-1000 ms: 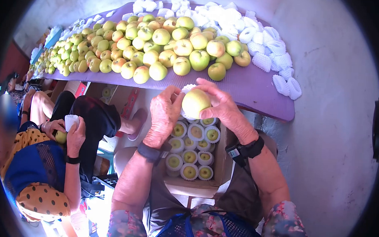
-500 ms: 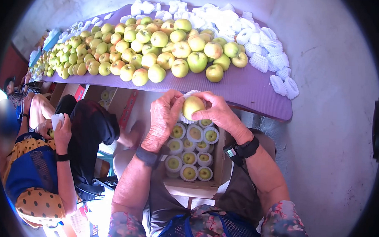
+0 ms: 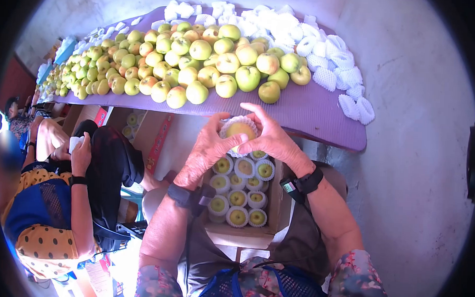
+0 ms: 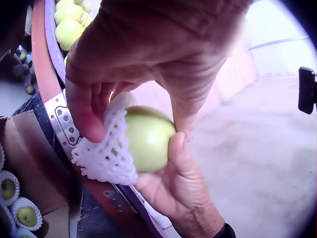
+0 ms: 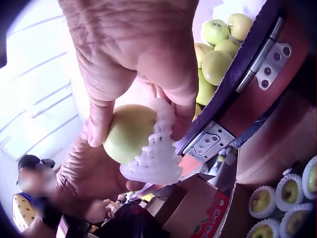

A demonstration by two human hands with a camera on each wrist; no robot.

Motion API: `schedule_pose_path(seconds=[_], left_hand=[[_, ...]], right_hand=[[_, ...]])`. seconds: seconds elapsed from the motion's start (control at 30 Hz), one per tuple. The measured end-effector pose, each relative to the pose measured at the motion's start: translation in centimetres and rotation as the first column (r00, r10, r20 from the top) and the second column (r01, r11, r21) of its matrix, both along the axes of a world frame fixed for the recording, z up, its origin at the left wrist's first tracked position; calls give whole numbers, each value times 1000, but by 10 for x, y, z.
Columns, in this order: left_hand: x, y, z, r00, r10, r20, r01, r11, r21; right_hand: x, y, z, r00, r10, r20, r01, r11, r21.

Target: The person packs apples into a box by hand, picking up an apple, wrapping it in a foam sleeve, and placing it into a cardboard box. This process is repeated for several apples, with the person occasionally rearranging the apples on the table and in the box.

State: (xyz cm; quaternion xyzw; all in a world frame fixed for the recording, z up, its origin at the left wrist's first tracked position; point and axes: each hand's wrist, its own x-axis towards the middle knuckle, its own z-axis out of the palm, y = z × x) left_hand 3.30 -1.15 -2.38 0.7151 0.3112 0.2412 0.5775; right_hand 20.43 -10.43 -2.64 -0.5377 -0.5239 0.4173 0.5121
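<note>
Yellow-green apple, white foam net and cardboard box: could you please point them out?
yellow-green apple [image 4: 151, 139], left wrist view, bare skin.
white foam net [image 4: 106, 156], left wrist view, mesh side.
cardboard box [image 3: 239, 235], head view, near wall.

Table, purple mat on top, runs from 9 to 2 o'clock in head view. Loose yellow-green apples heaped along it, 9 to 12. White foam nets piled from 12 to 2, touching the apples.
</note>
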Motion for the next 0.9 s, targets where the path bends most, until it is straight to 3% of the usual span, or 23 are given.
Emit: schedule_pose_path(seconds=[0.1,0.17,0.27,0.37,0.4,0.5,0.7,0.8,0.9], left_hand=[[0,3,2,990,-122,-67,116,990,-78],[-1,-2,7,993,-117,-30,113,986,-121],[-3,-1,12,992,-62,110,85,972,-220],[-4,-1,12,969,23,247,47,960,-275],[-4,-2,14,962,31,270,44,963,-266],[-4,-5,14,961,24,275,46,968,-246],[-7,0,16,962,-46,270,125,950,-285],[-7,-1,12,985,-1,175,39,976,-215],[-2,-6,5,994,60,90,-45,987,-157]], right_hand=[[1,3,-6,996,2,88,-2,1000,4],[2,1,-4,996,-2,88,1,1000,5],[7,1,-5,952,30,-306,10,991,130],[13,-6,6,936,-67,-346,79,997,21],[13,-4,1,972,-98,-213,107,994,34],[12,-4,-4,947,18,-321,-16,1000,10],[8,1,-10,887,-24,-461,27,1000,0],[8,2,-13,989,-96,-111,104,992,72],[-1,1,-16,934,-277,226,246,957,156]])
